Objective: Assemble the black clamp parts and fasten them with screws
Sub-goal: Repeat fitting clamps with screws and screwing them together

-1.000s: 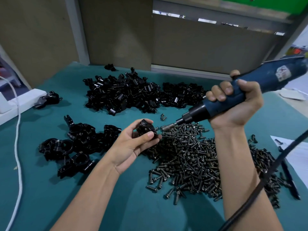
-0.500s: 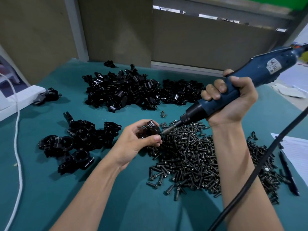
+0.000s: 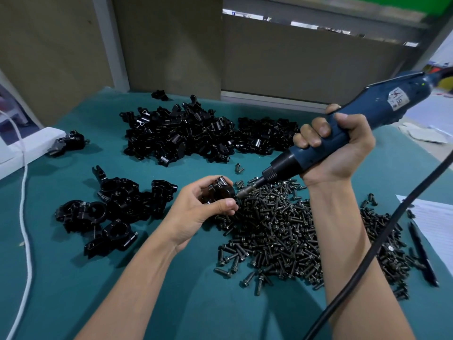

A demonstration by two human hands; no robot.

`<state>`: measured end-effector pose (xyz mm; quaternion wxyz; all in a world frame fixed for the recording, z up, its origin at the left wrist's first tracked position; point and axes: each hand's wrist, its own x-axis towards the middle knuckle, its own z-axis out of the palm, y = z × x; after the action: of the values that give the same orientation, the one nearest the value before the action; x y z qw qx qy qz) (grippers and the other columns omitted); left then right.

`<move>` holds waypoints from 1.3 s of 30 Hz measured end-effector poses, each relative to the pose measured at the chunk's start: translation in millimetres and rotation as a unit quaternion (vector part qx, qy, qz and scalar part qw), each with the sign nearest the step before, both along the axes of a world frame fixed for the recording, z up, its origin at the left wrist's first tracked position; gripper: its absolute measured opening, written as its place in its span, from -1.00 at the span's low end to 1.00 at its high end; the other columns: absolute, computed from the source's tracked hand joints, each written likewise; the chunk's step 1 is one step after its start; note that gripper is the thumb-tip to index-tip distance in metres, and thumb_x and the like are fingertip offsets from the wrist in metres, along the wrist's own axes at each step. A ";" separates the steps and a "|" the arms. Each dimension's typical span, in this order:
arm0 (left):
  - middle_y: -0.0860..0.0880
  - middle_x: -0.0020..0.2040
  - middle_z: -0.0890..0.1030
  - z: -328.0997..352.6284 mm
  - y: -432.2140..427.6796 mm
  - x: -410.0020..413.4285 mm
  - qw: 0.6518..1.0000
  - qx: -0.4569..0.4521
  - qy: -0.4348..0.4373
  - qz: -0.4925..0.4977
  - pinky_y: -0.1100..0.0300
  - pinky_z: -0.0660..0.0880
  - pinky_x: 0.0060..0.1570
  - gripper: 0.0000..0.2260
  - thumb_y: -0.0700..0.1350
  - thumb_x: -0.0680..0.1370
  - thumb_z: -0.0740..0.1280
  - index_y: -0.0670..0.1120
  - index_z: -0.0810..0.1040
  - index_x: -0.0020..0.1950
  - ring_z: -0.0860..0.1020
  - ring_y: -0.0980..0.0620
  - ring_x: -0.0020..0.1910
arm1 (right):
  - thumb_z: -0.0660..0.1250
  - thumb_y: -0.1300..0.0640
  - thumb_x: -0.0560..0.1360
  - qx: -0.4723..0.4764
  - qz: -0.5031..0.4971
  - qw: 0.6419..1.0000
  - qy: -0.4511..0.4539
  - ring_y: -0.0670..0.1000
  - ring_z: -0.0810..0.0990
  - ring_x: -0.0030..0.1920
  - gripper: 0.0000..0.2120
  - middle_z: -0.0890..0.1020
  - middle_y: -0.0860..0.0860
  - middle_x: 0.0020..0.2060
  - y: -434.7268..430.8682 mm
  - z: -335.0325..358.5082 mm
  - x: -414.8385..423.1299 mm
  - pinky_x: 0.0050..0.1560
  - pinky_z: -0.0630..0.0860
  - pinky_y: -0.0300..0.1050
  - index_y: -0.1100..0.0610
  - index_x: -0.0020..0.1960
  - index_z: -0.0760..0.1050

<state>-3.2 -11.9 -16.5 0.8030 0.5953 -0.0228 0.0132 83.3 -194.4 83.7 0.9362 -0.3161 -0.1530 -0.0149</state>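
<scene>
My left hand (image 3: pixel 196 209) grips a black clamp (image 3: pixel 218 191) just above the left edge of a big heap of dark screws (image 3: pixel 289 231). My right hand (image 3: pixel 335 148) is wrapped round a blue electric screwdriver (image 3: pixel 343 133) that slants down to the left. Its bit tip (image 3: pixel 241 192) touches the right side of the held clamp. A large pile of loose black clamp parts (image 3: pixel 191 136) lies at the back. A smaller group of assembled clamps (image 3: pixel 112 209) lies at the left.
The screwdriver's black cable (image 3: pixel 382 236) runs down across my right forearm. A white cord (image 3: pixel 24 217) and a white box (image 3: pixel 22 148) sit at the left edge, with one lone clamp (image 3: pixel 67 142) beside it. Paper (image 3: pixel 436 217) and a black pen (image 3: pixel 421 253) lie at the right.
The screwdriver has tilted steeper and its bit has come down to the left onto the clamp. My left hand has turned the clamp slightly and kept hold of it.
</scene>
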 end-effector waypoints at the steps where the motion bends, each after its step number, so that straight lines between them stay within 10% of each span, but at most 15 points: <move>1: -0.10 -0.09 0.70 -0.3 0.0 0.1 1.000 0.000 0.001 0.001 0.08 0.62 0.02 -0.67 -0.12 0.26 0.58 -0.04 0.69 0.01 0.67 -0.19 -0.09 | 0.19 0.16 0.29 0.000 -0.003 1.000 0.003 -0.09 0.30 -0.57 -0.93 0.36 -0.07 -0.54 0.5 -0.4 0.0 -0.48 0.28 -0.27 0.10 -0.22 0.38; 26: -0.16 -0.11 0.68 -1.2 -1.0 1.8 0.997 -0.075 0.019 -0.025 0.18 0.62 -0.17 -0.63 -0.25 0.29 0.50 -0.23 0.61 0.09 0.68 -0.12 -0.18 | 0.19 0.16 0.28 -0.020 0.007 1.000 -0.002 -0.09 0.29 -0.58 -0.91 0.35 -0.07 -0.55 5.7 3.1 -6.3 -0.50 0.28 -0.27 0.11 -0.21 0.37; 39: -0.15 -0.14 0.68 1.9 -7.9 -1.8 0.977 -0.172 0.032 -0.124 0.17 0.64 -0.18 -0.80 -0.30 0.36 0.52 -0.19 0.72 -0.03 0.68 -0.07 -0.18 | 0.33 0.20 0.24 0.042 0.172 0.975 -0.137 -0.06 0.33 -0.63 -0.77 0.39 -0.01 -0.58 -5.3 21.1 -19.5 -0.54 0.30 -0.31 0.22 -0.13 0.40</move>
<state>-5.0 -19.8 -14.6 0.8892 0.4407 -0.0680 -0.1024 63.7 -199.6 104.8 0.9074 -0.2399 -0.3313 0.0970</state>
